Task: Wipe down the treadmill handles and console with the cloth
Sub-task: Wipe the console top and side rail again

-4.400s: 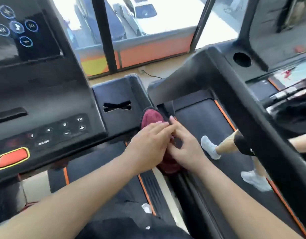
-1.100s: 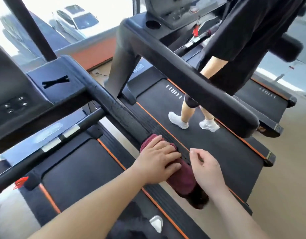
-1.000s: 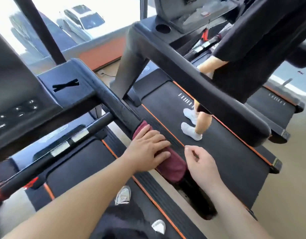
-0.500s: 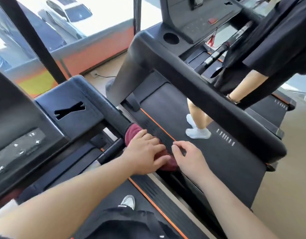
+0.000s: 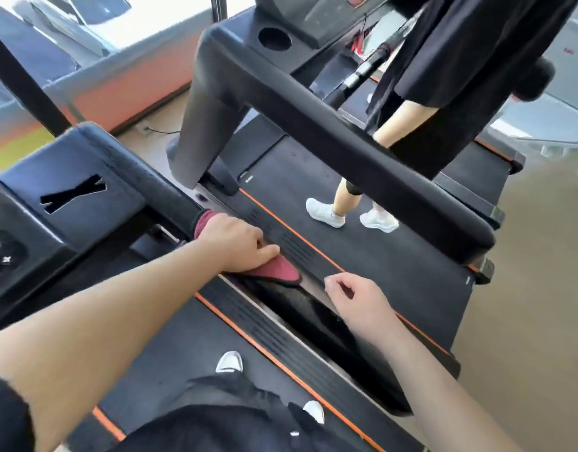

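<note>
Left hand: your left hand lies on top of the cloth, thumb stretched along the near side, fingers bent over the far side and closed on the fabric.
Cloth: the maroon cloth is wrapped over the handle. One edge shows by your wrist, and a dark-trimmed flap sticks out past your thumb.
Handle: the black handle runs from the tray down toward you, and the cloth sits about midway along it.
Right hand: your right hand is near the cloth but apart from it, over the handle's rear stretch. Its fingers are loosely curled and a little apart, with nothing in them. It seems to hover rather than touch, though the angle leaves this unsure.
Console: the console is at the left edge, well apart from both hands, showing a "12" key and a plus key.
Tray: a tray with an X-shaped slot sits between console and handle.
Neighbour: a person in black clothes and white shoes walks on the next treadmill to your right.
Below: your own shoes stand on the belt.
</note>
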